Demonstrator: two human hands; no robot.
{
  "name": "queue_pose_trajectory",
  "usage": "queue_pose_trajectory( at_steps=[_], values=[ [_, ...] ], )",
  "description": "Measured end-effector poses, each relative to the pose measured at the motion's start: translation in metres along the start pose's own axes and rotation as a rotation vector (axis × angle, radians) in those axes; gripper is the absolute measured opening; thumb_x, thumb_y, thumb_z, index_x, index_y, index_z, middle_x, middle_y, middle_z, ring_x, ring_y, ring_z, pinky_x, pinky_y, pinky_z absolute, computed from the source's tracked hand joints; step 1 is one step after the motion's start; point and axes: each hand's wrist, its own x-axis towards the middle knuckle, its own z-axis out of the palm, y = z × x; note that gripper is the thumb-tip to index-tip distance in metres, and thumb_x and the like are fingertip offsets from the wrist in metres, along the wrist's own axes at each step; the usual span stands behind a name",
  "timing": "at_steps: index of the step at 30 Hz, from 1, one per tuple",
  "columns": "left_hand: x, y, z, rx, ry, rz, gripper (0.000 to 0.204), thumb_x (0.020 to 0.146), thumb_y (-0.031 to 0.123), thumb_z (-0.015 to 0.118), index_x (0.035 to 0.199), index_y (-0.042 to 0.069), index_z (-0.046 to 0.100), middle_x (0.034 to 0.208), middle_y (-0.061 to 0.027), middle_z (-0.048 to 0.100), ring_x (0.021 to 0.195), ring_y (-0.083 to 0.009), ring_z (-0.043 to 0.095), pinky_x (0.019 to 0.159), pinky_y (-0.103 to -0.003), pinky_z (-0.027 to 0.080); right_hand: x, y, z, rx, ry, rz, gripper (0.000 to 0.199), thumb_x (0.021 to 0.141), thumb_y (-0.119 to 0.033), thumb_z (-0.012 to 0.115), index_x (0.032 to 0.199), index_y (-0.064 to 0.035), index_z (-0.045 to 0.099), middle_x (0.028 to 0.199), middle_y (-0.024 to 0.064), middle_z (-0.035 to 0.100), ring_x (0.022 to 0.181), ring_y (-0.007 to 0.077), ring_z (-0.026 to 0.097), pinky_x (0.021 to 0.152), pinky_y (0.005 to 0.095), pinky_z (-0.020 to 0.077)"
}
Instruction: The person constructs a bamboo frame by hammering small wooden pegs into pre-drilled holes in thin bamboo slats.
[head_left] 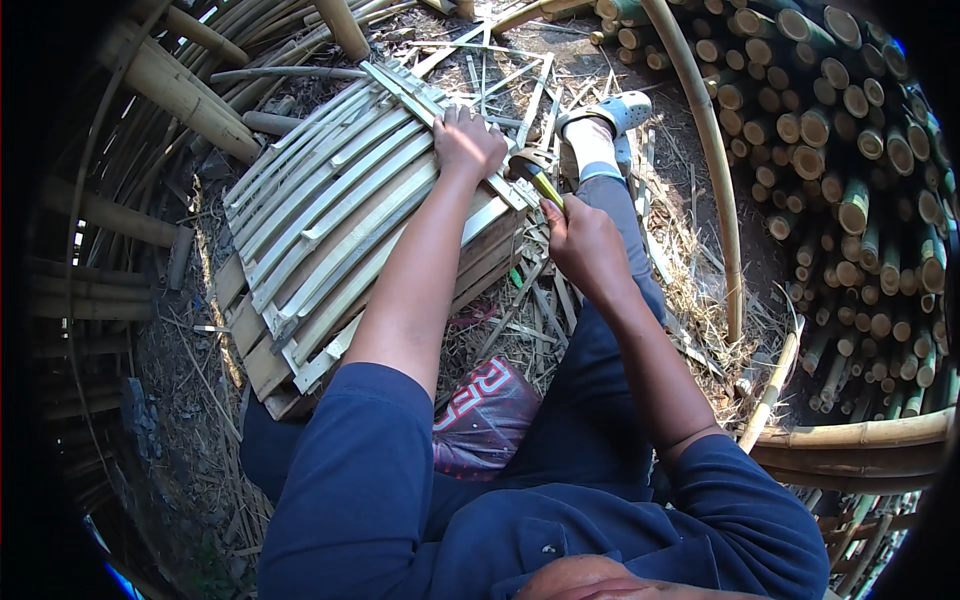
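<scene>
A row of pale split bamboo slats [345,205] lies side by side over a wooden block or crate [490,255] in front of me. A narrow bamboo strip [398,92] crosses the slats near their far ends. My left hand [468,143] is closed over this strip, its fingertips partly hidden. In my right hand [582,240] is a hammer, gripped by its yellow-green handle [546,186]. The dark hammer head [530,163] is beside the slats' right corner, just right of my left hand; whether it touches them I cannot tell.
My outstretched leg ends in a grey clog [625,110] beyond the hammer. Cut bamboo poles [850,150] are stacked at the right, behind a curved upright pole [712,150]. Bamboo offcuts [540,100] litter the ground. More poles [180,90] lean at the far left.
</scene>
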Motion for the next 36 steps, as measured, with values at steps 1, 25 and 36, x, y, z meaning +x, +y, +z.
queue_pose_trajectory(
  at_steps=[1, 25, 36],
  values=[
    [0.001, 0.000, 0.000, -0.018, 0.001, -0.007, 0.059, 0.102, 0.040, 0.036, 0.142, 0.003, 0.059, 0.159, -0.0160, 0.046, 0.152, -0.0307, 0.032, 0.125, -0.052, 0.019, 0.000, 0.000, 0.000, -0.004, 0.003, -0.004, 0.042, 0.104, -0.035, 0.055, 0.090, 0.0031, 0.064, 0.078, 0.0293, 0.067, 0.078, 0.0492, 0.068, 0.074, 0.0590, 0.0513],
    [-0.001, 0.000, 0.003, -0.067, 0.056, -0.009, 0.056, 0.101, 0.038, 0.039, 0.138, 0.002, 0.062, 0.156, -0.0148, 0.049, 0.152, -0.0296, 0.033, 0.124, -0.051, 0.021, -0.005, -0.004, 0.007, -0.056, 0.009, -0.013, 0.040, 0.104, -0.031, 0.053, 0.091, 0.0045, 0.065, 0.077, 0.0297, 0.068, 0.077, 0.0493, 0.069, 0.073, 0.0572, 0.0547],
    [-0.001, -0.004, 0.003, -0.006, 0.021, 0.005, 0.056, 0.100, 0.036, 0.039, 0.141, 0.005, 0.061, 0.157, -0.0142, 0.048, 0.152, -0.0302, 0.033, 0.125, -0.051, 0.020, -0.009, -0.011, 0.007, 0.012, 0.097, -0.019, 0.041, 0.106, -0.032, 0.053, 0.087, 0.0038, 0.062, 0.075, 0.0305, 0.066, 0.075, 0.0510, 0.067, 0.069, 0.0589, 0.0521]
  ],
)
